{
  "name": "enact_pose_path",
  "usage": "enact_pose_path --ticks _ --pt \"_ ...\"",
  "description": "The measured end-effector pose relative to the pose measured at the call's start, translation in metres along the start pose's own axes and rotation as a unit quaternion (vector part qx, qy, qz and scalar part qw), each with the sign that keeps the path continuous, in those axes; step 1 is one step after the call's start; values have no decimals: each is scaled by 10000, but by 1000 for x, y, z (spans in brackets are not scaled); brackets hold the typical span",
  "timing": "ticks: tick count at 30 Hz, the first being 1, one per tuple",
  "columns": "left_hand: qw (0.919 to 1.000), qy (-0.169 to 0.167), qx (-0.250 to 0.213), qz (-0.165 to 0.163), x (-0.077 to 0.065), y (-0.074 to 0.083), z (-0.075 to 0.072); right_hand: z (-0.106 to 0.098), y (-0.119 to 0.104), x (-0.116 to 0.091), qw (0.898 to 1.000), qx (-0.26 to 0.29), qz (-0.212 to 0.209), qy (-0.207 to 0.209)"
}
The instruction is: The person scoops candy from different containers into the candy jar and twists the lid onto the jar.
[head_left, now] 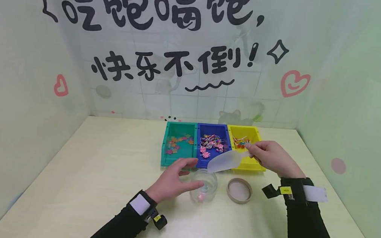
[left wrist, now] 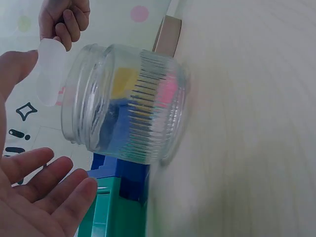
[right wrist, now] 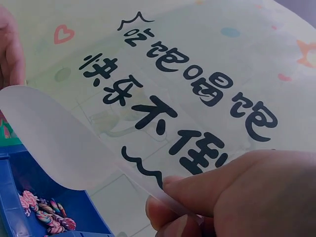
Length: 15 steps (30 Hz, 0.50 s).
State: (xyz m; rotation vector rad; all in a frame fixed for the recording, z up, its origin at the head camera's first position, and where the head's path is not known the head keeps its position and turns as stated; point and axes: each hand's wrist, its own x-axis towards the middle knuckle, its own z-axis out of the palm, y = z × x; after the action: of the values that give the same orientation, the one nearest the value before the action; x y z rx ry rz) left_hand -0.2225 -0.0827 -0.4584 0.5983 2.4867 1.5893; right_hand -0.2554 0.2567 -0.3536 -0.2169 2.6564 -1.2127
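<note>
One scoop (head_left: 225, 161) — in right hand (head_left: 271, 155)

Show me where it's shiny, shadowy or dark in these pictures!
Head view: brightest, a soft shadow on the table beside the right sleeve; left wrist view: dimmer, turned sideways, pale shine on the glass jar; right wrist view: also dim, white scoop looking pale, black writing slanted but readable.

The head camera looks down over the table (head_left: 103, 179) from its near side. The left wrist camera, sideways near the jar (left wrist: 131, 103), faces right; the right, close behind the scoop (right wrist: 54, 136), faces the far wall (right wrist: 182, 98). Both wrist views share the blue tray (left wrist: 133, 177).
</note>
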Motion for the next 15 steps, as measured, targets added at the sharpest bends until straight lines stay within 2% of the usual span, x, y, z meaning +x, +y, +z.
enact_pose_path --ticks 4,7,15 --pt "9995 271 82 160 0 8 -9 -3 0 0 9992 338 47 219" --pt "9977 489 190 419 2 12 -16 -5 0 0 9970 658 133 395" --pt "9862 1194 654 943 8 11 -37 -9 0 -3 9908 1058 223 810"
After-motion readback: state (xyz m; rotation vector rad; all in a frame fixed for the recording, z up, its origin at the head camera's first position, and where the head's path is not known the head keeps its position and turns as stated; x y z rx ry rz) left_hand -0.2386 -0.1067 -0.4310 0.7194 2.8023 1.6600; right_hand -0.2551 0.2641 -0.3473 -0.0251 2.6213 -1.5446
